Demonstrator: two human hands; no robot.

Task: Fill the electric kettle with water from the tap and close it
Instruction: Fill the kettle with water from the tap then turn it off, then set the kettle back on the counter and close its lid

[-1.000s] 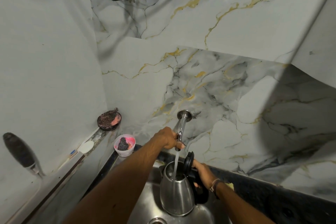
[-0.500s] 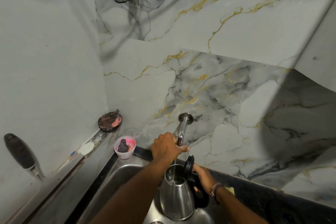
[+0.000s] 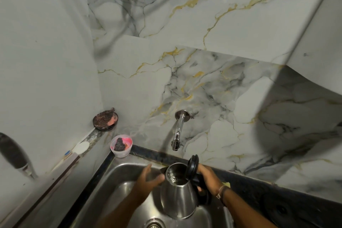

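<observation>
Left hand [image 3: 148,177] off tap [image 3: 178,131], open; right hand [image 3: 207,177] still gripping kettle [image 3: 177,196] handle.

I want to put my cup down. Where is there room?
The sink floor is bare on its left half, between the left wall and the left hand. The right half is crowded: the kettle, held by the right hand, sits above the drain. The back left corner holds a pink cup.

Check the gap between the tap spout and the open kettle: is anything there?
Nothing. In the head view, only marble wall and the dark counter edge show between the tap spout and the kettle; no water stream is visible.
</observation>
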